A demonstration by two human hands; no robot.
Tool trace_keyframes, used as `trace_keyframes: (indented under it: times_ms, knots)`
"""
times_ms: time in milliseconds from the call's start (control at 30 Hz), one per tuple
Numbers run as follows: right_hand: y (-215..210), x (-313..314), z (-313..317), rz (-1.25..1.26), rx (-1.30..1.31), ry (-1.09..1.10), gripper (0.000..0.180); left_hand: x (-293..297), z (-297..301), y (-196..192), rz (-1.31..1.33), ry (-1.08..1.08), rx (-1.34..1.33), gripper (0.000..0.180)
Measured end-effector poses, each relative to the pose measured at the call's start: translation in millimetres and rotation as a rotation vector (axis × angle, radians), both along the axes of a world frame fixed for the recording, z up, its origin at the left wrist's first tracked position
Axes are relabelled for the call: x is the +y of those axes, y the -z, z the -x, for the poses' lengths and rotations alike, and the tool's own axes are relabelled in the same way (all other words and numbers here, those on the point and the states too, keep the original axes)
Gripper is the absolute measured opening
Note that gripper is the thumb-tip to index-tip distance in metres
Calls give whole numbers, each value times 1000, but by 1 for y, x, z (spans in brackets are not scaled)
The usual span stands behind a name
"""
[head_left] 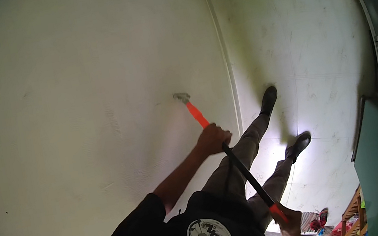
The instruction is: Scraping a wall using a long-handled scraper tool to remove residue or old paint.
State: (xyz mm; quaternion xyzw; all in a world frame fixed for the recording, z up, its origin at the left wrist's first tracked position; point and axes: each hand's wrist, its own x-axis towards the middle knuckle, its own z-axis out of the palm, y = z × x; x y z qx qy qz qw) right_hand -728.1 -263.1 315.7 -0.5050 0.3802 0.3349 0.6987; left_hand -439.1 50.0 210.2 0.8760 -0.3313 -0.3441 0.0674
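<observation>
Apparently both hands [213, 139] on scraper [227, 151]

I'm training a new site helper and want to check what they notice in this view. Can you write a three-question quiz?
1. True or false: both hands grip the long black pole with orange ends.
2. What does the pole's small metal scraper head press on? A) pale wall B) floor C) wooden shelf
3. Which hand is nearer the head?

Key: 1 true: left hand mid-pole, right hand at the lower end. 2 A, the pale wall. 3 left.
</observation>
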Motion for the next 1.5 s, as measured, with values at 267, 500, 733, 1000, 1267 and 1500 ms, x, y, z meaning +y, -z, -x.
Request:
trace_keyframes:
  times_ms: [267, 500, 733, 1000, 1267, 1500]
  knots:
    - [8, 2, -6, -12, -59, -32, 47, 5, -14, 9, 41, -32, -81, 20]
    - [24, -66, -26, 98, -148, -126, 33, 0, 28, 14, 74, -120, -149, 31]
    - [12, -10, 21, 121, -330, -139, 41, 16, 22, 8, 81, -112, -161, 21]
    - [-4, -3, 12, 73, -277, -2, 48, 16, 12, 9, 57, -36, -9, 15]
    - [30, -6, -36, 74, -142, -127, 38, 9, -48, 28, 22, -19, -138, 16]
    - [39, -9, -67, 24, -341, 106, 34, 2, -62, 20, 126, -51, -332, 18]
